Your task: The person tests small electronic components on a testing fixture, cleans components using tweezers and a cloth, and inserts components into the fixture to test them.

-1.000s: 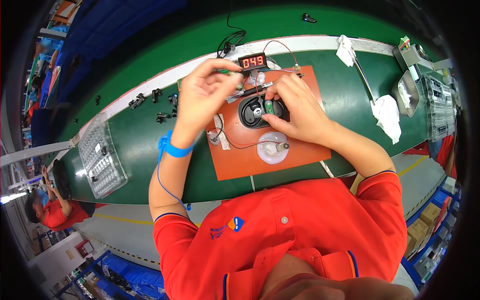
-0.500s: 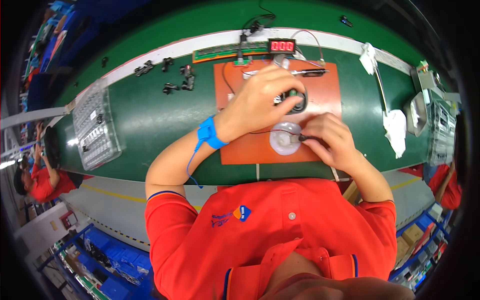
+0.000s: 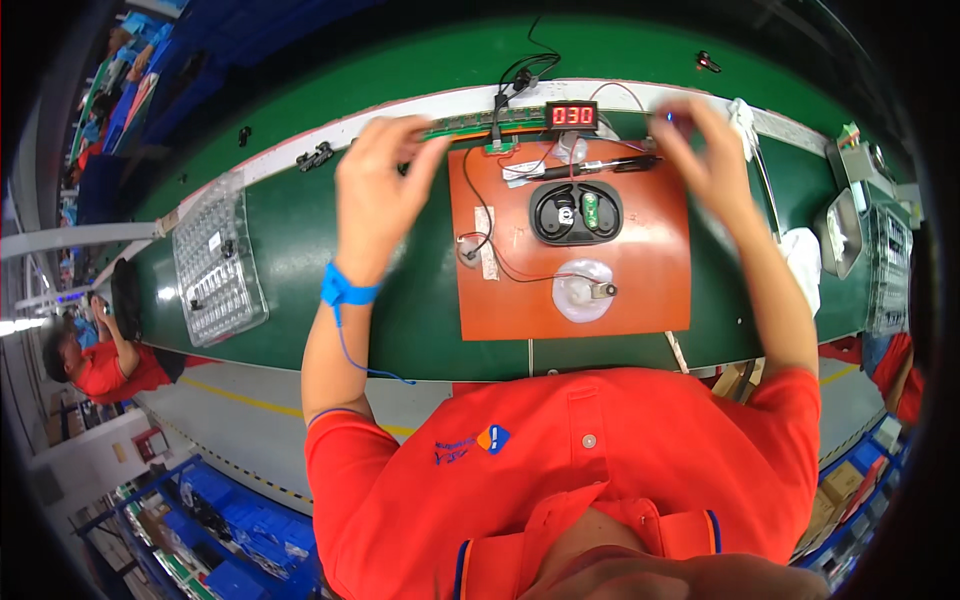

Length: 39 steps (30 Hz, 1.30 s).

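Observation:
My left hand (image 3: 375, 195), wearing a blue wrist strap (image 3: 347, 287), is over the left part of the green bench with thumb and fingers apart. A small dark part (image 3: 404, 168) shows at the gap; it appears loose beneath the fingers. My right hand (image 3: 712, 165), blurred, is raised past the mat's far right corner, pinching a small black earpiece (image 3: 676, 121) with a blue light. Between my hands, an open black oval case (image 3: 577, 238) lies on the orange mat (image 3: 640, 270), its green circuit board (image 3: 600, 212) exposed. Nearer me, a wired metal piece (image 3: 603, 290) rests on a translucent disc (image 3: 575, 308).
Behind the mat stand a red digital meter (image 3: 572, 116) and a long green board strip (image 3: 450, 125). A black pen (image 3: 610, 166) lies along the mat's far edge. Clear trays (image 3: 215, 265) sit far left; a white cloth (image 3: 800, 265) and metal bin (image 3: 840, 230) are at right.
Both hands have left the mat, the left going left and the right going up and right. The wired metal piece was let go onto the disc. The case is uncovered. The meter reading differs.

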Motion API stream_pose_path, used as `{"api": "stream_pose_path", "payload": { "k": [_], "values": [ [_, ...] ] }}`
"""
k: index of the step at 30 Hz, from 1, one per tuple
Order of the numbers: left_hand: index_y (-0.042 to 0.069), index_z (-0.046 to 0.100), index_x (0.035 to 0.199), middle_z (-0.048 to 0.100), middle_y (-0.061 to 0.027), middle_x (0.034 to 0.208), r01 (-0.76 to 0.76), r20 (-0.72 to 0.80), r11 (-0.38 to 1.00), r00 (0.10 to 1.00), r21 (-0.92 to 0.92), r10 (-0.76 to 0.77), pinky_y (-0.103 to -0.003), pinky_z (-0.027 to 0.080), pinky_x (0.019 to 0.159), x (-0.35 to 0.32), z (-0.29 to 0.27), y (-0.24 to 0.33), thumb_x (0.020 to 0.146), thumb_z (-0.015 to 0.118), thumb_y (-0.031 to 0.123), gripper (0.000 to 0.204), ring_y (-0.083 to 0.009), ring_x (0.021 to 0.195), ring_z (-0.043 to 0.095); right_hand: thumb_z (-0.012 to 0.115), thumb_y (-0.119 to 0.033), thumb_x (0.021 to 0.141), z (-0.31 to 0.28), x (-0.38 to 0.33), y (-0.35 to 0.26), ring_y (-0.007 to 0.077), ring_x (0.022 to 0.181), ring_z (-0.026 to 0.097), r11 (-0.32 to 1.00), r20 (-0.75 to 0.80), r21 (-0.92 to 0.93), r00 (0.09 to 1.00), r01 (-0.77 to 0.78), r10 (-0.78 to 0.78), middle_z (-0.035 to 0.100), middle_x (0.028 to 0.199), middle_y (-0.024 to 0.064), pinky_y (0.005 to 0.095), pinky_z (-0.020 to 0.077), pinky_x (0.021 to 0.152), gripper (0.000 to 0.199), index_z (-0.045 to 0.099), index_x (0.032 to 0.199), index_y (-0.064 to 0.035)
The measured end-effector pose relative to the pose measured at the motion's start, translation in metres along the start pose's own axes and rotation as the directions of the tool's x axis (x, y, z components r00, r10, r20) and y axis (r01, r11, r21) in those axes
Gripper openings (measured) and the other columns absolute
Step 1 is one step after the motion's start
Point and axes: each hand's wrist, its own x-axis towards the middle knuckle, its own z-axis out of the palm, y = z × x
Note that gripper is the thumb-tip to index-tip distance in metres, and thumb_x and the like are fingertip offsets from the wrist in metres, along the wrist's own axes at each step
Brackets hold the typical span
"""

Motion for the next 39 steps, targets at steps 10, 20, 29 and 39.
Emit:
{"api": "stream_pose_path", "payload": {
  "k": [10, 20, 29, 39],
  "values": [
    [0.005, 0.067, 0.103, 0.064, -0.0123, 0.093, 0.122, 0.104, 0.936, 0.981, 0.331, -0.165, -0.039, 0.053, 0.066, -0.016, 0.006, -0.031, 0.082, 0.071, 0.012, 0.022, -0.0315, 0.075, 0.065, 0.071, -0.020, 0.085, 0.008, 0.053, 0.041, 0.0224, 0.084, 0.062, 0.986, -0.123, -0.162, 0.991, 0.035, -0.055, 0.064, 0.100, 0.0080, 0.0341, 0.0498, 0.072, 0.030, 0.064, 0.110, -0.0050],
    [0.006, 0.067, 0.103, 0.064, -0.0107, 0.097, 0.080, 0.028, 0.948, 0.995, 0.309, -0.093, -0.038, 0.054, 0.068, -0.017, 0.008, -0.036, 0.083, 0.064, 0.001, 0.020, -0.0299, 0.077, 0.065, 0.079, -0.015, 0.071, 0.030, -0.036, -0.051, 0.0239, 0.088, 0.059, 0.964, 0.153, -0.061, 0.956, 0.260, -0.248, 0.061, 0.092, 0.0090, 0.0365, 0.0470, 0.077, 0.039, 0.062, 0.104, -0.0037],
    [0.005, 0.067, 0.104, 0.062, -0.0093, 0.100, 0.080, 0.028, 0.973, 0.996, 0.216, -0.088, -0.034, 0.054, 0.066, -0.022, 0.003, -0.039, 0.083, 0.064, -0.002, 0.021, -0.0261, 0.073, 0.065, 0.073, -0.001, 0.072, 0.011, -0.071, -0.049, 0.0270, 0.084, 0.060, 0.933, 0.265, 0.359, 0.958, 0.009, -0.111, 0.062, 0.090, 0.0106, 0.0369, 0.0469, 0.076, 0.027, 0.060, 0.096, -0.0014],
    [0.004, 0.068, 0.104, 0.062, -0.0068, 0.101, 0.062, -0.178, 0.992, 0.981, -0.107, -0.081, -0.026, 0.054, 0.066, -0.013, 0.008, -0.027, 0.084, 0.067, 0.000, 0.020, -0.0143, 0.076, 0.066, 0.072, 0.001, 0.072, 0.012, -0.087, -0.054, 0.0272, 0.082, 0.063, 0.940, 0.238, 0.142, 0.911, 0.312, -0.338, 0.064, 0.090, 0.0092, 0.0360, 0.0482, 0.072, 0.024, 0.062, 0.094, -0.0021]
  ]
}}
